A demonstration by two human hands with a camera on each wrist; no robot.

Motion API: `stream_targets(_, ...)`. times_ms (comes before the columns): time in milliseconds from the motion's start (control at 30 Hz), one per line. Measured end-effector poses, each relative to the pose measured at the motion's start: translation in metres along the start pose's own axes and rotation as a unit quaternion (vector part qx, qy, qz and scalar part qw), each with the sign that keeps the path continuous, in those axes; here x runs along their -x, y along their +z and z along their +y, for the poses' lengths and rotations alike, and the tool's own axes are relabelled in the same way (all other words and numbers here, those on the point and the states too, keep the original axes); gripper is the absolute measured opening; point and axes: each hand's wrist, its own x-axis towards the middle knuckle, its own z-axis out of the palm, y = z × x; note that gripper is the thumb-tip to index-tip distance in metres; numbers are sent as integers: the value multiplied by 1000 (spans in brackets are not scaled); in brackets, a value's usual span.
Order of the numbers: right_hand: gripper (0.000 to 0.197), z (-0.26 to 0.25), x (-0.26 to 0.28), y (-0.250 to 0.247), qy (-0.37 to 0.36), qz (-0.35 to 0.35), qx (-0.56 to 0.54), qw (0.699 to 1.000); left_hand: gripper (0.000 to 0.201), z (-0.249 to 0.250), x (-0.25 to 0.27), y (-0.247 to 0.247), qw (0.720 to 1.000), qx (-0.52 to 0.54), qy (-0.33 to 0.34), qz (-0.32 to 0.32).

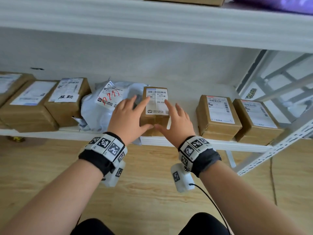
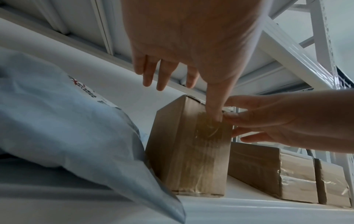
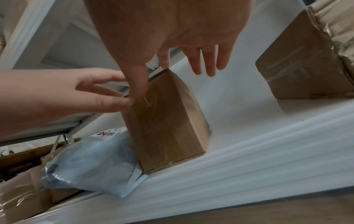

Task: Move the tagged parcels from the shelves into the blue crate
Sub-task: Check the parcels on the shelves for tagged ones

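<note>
A small cardboard box (image 1: 155,109) (image 2: 184,159) (image 3: 166,128) with a white barcode label on top stands at the front of the white shelf (image 1: 211,144). My left hand (image 1: 130,116) (image 2: 191,53) is at its left side and my right hand (image 1: 176,121) (image 3: 172,37) at its right. Both have straight, spread fingers. The two index fingers lie on the label and the two thumbs meet on the box's taped front face. The other fingers hover beside and above the box. The blue crate is not in view.
A grey poly bag (image 1: 101,107) (image 2: 67,128) (image 3: 91,163) leans against the box's left side. Labelled cardboard boxes stand further left (image 1: 67,100) and right (image 1: 218,116) (image 1: 257,121). An upper shelf (image 1: 152,22) hangs close overhead. A rack upright (image 1: 279,150) is at the right, over wooden floor.
</note>
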Motion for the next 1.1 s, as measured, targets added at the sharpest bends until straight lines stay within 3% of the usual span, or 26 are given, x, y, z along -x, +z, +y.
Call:
stream_targets(267,87,4,-8,-4,-1,-24,-4,1000,96,-3,-12,5,999,-17,15,-26)
stream_targets(433,81,5,-10,0,-1,-48,-48,998,81,0,-12,1,999,10,-2,-53)
stream_targets(567,74,7,-9,4,0,-46,-64,997,70,3,-11,3,999,32,3,-33)
stream_targets(1100,76,10,-1,26,-5,15,-105,994,68,0,5,24,994,102,8,49)
